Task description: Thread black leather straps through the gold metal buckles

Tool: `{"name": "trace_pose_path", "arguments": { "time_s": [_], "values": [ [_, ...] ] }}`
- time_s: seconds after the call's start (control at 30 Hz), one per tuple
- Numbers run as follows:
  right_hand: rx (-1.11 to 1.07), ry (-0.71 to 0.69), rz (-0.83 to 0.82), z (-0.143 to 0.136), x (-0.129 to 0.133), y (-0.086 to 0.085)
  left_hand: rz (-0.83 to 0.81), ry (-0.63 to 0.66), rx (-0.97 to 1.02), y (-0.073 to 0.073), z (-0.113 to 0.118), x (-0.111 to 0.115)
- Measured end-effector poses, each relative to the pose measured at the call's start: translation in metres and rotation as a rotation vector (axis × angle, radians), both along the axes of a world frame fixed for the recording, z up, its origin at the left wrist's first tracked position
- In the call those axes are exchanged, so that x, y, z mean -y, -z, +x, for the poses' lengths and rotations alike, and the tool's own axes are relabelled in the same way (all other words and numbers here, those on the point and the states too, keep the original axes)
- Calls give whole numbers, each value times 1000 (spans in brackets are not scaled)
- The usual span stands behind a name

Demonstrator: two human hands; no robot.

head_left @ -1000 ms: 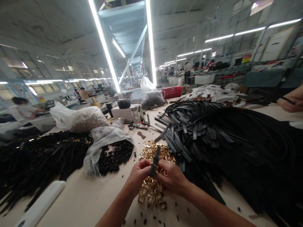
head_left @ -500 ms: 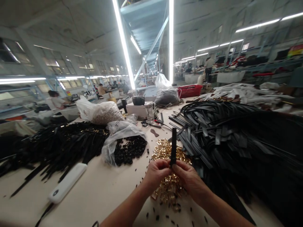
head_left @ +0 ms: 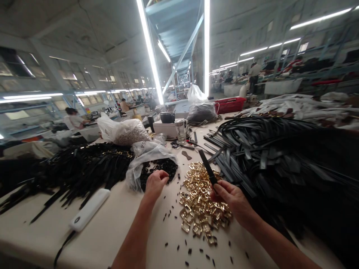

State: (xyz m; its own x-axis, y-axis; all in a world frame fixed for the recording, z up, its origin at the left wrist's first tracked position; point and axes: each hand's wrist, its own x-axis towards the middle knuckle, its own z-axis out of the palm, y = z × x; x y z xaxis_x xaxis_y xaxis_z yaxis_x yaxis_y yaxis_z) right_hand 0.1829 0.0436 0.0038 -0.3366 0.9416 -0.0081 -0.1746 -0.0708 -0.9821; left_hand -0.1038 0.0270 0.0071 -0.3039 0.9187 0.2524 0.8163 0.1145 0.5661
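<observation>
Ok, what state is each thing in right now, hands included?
Bag: open
Black loops: loose, heaped at the bag's mouth
Left hand: at the black loops, fingers curled; grip unclear
Right hand: closed on strap
Strap: held, tilted
Buckles: loose, heaped
Long straps: heaped
White device: lying flat, cord attached
Jar: upright
Lights: on

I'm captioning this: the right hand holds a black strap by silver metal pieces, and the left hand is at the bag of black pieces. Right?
No: the head view shows the metal pieces are golden. The right hand does hold a black strap, and the left hand is at the bag.
</observation>
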Motion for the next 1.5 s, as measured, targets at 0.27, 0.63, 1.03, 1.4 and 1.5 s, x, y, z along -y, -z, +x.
{"name": "trace_pose_path", "arguments": {
  "time_s": [0.27, 0.63, 1.03, 1.4, 1.5],
  "values": [
    [158, -18, 113, -3, 3, 5, -100, -65, -261, 13, 11, -9],
    [179, -96, 149, -5, 4, 14, 4, -44, -282, 21, 13, -15],
    [171, -86, 129, -8, 7, 14, -16, 206, 1366, 2, 69, 4],
    [235, -75, 253, -8, 14, 10, -165, 377, 1410, 2, 82, 13],
    [258, -81, 256, -8, 16, 9, -150, 366, 1383, 3, 90, 14]
  ]
}}
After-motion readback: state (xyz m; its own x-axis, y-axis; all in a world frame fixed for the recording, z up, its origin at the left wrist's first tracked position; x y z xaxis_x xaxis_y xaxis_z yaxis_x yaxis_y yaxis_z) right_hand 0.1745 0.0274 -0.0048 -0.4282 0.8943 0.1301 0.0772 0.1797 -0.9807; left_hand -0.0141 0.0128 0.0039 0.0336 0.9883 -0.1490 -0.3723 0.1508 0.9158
